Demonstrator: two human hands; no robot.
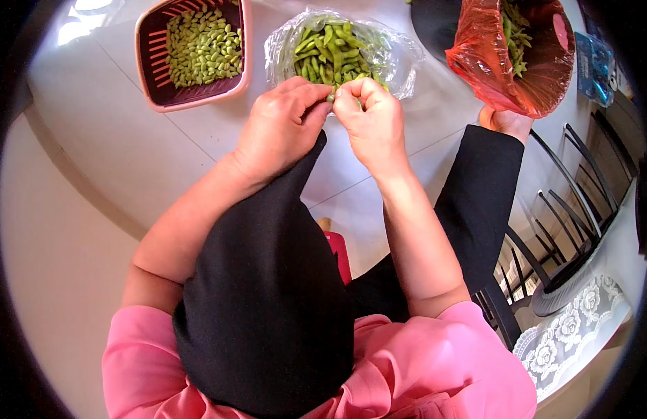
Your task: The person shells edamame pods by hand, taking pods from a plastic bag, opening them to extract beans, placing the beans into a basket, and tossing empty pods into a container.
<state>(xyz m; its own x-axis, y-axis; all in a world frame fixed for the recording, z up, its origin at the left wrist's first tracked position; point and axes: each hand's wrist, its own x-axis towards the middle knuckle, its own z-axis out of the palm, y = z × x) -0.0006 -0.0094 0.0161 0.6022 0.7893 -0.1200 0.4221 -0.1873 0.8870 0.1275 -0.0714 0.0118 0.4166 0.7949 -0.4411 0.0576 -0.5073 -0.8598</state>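
Observation:
My left hand [281,122] and my right hand [372,126] meet in front of me, thumbs and fingers pinched on a small green edamame pod [331,98]. Most of that pod is hidden by my fingertips. Just beyond them, a clear plastic bag [400,59] lies spread on the floor with a heap of whole edamame pods [330,50] in it. Left of the bag stands a pink basket [197,100] with shelled green beans [201,49] inside.
At the upper right a red plastic bag [477,66] gapes, with green pods or husks [515,42] inside. My bare foot [508,123] is beside it. Black metal racks [568,216] and white lace cloth [568,335] are at the right. Pale tiles [163,136] cover the floor.

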